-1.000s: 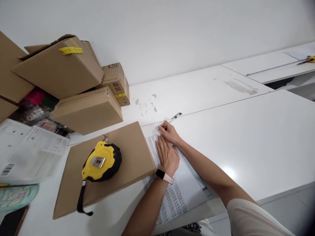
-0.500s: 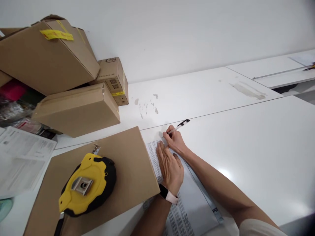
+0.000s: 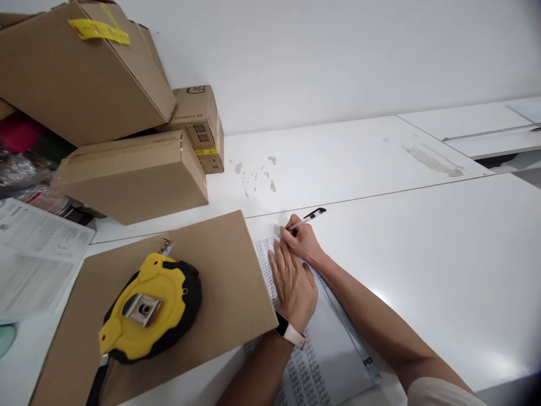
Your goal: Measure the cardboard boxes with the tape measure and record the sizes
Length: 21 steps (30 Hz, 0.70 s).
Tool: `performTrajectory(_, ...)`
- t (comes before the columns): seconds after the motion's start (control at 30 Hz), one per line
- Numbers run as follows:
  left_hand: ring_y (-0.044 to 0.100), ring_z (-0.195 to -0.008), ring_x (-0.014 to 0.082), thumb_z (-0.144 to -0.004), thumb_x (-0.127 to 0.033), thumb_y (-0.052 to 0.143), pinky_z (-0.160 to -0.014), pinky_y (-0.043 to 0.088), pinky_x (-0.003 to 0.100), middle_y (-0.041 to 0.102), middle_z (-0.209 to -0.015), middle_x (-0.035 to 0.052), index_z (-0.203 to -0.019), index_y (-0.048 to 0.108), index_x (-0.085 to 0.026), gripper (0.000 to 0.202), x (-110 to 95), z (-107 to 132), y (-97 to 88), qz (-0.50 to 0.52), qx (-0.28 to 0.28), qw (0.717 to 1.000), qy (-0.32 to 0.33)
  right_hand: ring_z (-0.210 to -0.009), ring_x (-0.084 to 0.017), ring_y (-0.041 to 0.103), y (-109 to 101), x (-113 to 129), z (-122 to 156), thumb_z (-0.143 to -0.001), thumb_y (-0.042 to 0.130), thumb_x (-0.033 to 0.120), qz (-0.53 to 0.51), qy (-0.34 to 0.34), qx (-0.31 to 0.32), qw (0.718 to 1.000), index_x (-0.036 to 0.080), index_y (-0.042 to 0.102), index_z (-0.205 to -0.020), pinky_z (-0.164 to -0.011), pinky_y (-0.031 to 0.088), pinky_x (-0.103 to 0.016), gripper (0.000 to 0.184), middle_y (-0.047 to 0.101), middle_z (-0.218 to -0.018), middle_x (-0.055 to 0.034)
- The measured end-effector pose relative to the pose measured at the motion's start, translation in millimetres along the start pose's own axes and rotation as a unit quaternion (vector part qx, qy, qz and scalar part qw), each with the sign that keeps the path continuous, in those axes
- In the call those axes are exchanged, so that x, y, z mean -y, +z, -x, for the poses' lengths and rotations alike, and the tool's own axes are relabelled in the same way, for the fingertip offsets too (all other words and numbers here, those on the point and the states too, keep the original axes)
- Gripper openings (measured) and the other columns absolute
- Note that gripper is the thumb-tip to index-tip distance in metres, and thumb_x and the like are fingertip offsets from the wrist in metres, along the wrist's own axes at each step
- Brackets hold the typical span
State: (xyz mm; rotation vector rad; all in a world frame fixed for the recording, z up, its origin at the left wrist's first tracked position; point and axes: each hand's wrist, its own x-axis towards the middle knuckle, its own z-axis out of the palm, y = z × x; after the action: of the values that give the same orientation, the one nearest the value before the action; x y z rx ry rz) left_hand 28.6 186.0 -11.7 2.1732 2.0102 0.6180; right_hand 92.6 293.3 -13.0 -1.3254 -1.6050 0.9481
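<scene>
My right hand (image 3: pixel 303 241) pinches a pen (image 3: pixel 307 217) with a clear barrel and a black clip, its lower end over the top edge of a printed sheet. The tip is hidden behind my fingers. Flat on that printed sheet (image 3: pixel 305 375) lies my left hand (image 3: pixel 295 285), fingers stretched out and touching the right hand. A watch with a pale band (image 3: pixel 292 334) is on the left wrist. Left of the sheet is a cardboard box (image 3: pixel 228 270), its edge close against the paper. A yellow and black tape measure (image 3: pixel 169 299) rests on top of the box.
Several cardboard boxes (image 3: pixel 139 180) are stacked at the back left against the wall. Printed papers (image 3: pixel 34 259) lie at the far left, beside wrapped items. The white tabletop (image 3: pixel 414 242) stretches right, with a seam and scuff marks. A sheet (image 3: pixel 524 111) lies far right.
The view has shifted slightly, so the boxes sit a little higher in the picture. My left fingers lie flatter on the paper. The right hand keeps its pen grip, the pen slightly turned.
</scene>
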Motion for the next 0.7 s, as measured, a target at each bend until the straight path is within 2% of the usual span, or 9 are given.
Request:
performTrajectory(0.47,0.019,-0.151,0.0355,-0.093,-0.016,0.039,-0.124,0.017,0.056,0.039,-0.155,0.0245,-0.149,0.035,0.005,0.06,-2.0,-1.5,-3.0,-0.003,0.01,1.0,-0.003,-0.052,-0.013,0.044,-0.8,1.7,0.6,-0.084,0.056,0.033,-0.005,0.006,0.006,1.0,0.024,0.042,-0.07,-0.052,0.034,-0.027,0.021,0.046,-0.054,0.0059)
performTrajectory(0.7,0.018,-0.151,0.035,-0.091,-0.016,0.04,-0.123,0.018,0.058,0.039,-0.155,0.0243,-0.149,0.034,0.003,0.062,-2.1,-2.3,-2.1,0.001,0.017,1.0,-0.009,-0.052,-0.013,0.044,-0.3,-0.3,-0.1,-0.085,0.055,0.032,0.0,-0.005,0.006,1.0,0.024,0.042,-0.07,-0.053,0.034,-0.027,0.021,0.047,-0.055,0.0054)
